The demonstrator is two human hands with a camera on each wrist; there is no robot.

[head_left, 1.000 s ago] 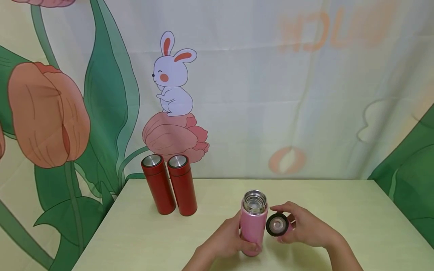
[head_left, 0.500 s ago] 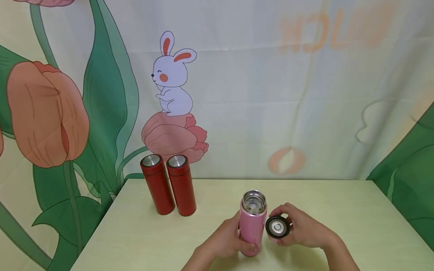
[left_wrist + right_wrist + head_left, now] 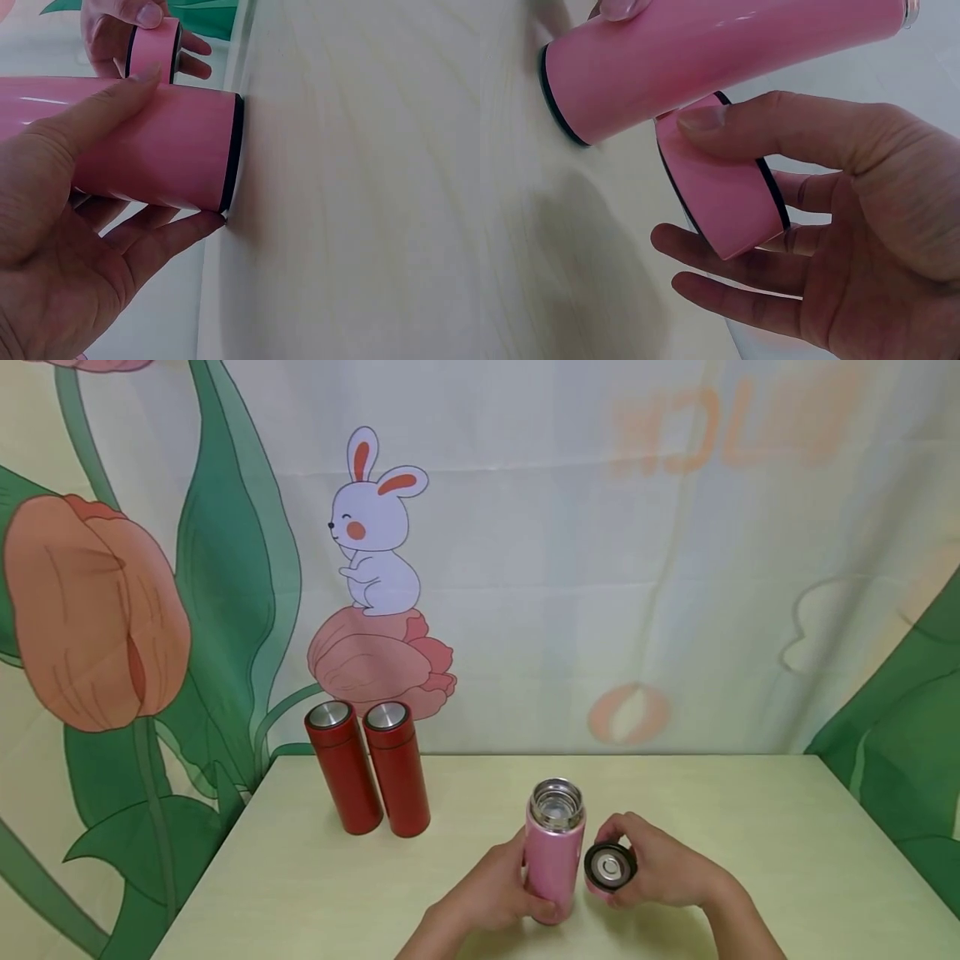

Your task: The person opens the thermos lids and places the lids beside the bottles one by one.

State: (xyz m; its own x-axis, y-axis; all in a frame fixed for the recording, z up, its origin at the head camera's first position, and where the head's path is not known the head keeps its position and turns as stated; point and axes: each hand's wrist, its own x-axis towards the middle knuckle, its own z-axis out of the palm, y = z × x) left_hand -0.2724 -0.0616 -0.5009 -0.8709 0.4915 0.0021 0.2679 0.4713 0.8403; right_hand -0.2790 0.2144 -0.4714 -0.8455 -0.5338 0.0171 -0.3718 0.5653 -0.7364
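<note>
A pink thermos bottle (image 3: 553, 868) stands with its steel mouth uncovered. My left hand (image 3: 491, 889) grips its lower body, thumb across the front; in the left wrist view the dark base rim is at or just above the tabletop. Just right of the bottle, my right hand (image 3: 663, 864) holds the pink lid (image 3: 609, 868), its black-ringed underside tipped up toward the head camera. In the right wrist view the thumb presses on the lid's (image 3: 716, 187) side, with fingers behind it.
Two red thermos bottles (image 3: 345, 777) with steel-topped lids stand side by side at the back left of the pale table (image 3: 712, 793). Behind the table hangs a curtain (image 3: 525, 568) printed with tulips and a rabbit.
The lid has tilted so its underside faces more upward, and it has sunk slightly. The left hand keeps its grip on the pink bottle. The whole head view has shifted a little.
</note>
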